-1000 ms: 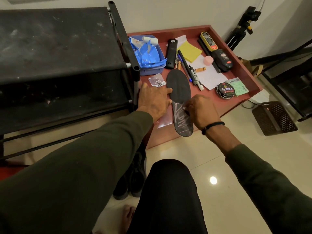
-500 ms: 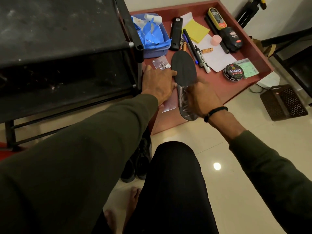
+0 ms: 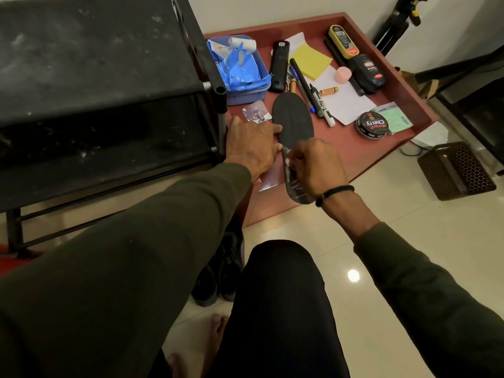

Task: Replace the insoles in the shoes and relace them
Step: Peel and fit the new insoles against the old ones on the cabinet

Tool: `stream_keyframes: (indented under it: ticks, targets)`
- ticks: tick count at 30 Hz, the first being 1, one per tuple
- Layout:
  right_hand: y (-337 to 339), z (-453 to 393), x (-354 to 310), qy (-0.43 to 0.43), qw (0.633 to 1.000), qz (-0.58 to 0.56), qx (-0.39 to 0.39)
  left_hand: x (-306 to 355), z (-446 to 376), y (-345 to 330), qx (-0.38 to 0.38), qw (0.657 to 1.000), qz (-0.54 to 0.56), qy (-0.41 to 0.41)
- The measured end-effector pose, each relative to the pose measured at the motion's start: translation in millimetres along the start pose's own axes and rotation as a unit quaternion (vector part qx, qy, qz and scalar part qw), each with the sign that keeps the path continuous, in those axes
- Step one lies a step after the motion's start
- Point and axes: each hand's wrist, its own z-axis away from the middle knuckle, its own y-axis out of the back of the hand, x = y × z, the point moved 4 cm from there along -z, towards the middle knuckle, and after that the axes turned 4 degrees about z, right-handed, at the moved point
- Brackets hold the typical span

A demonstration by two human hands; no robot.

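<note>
Glossy pale tiled floor (image 3: 409, 255), black rack (image 3: 95, 64)

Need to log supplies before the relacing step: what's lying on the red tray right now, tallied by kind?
Insole: 1
Blue tub: 1
Remote: 1
Pens/markers: 2 seen clearly, maybe more underneath
Yellow notepad: 1
Shoe polish tin: 1
Polish bottles: 2
Batteries: 2
Pink cap: 1
Hook packet: 1
Total: 13, loose papers aside
</note>
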Motion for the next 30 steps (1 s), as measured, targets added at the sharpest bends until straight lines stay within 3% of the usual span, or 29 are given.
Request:
stream_keyframes:
  ticks: [7,17,24,30]
  targets:
    - [2,-46,-10,-0.083,0.995,-0.034,0.049,0,2,3,0.012,1.0,0.02,0.007]
    - [7,-14,0,0.001,0.998,-0.052,-0.046,2,4,7,0.008,1.0,0.007,0.013]
    - [7,37,-3,0.056,0.997,-0.007,-0.043,1,2,4,0.009,1.0,-0.003,0.004]
    - [-4,21,-10,0.067,0.997,0.03,-0.027,2,1,2,-0.007,1.0,-0.008,0.004]
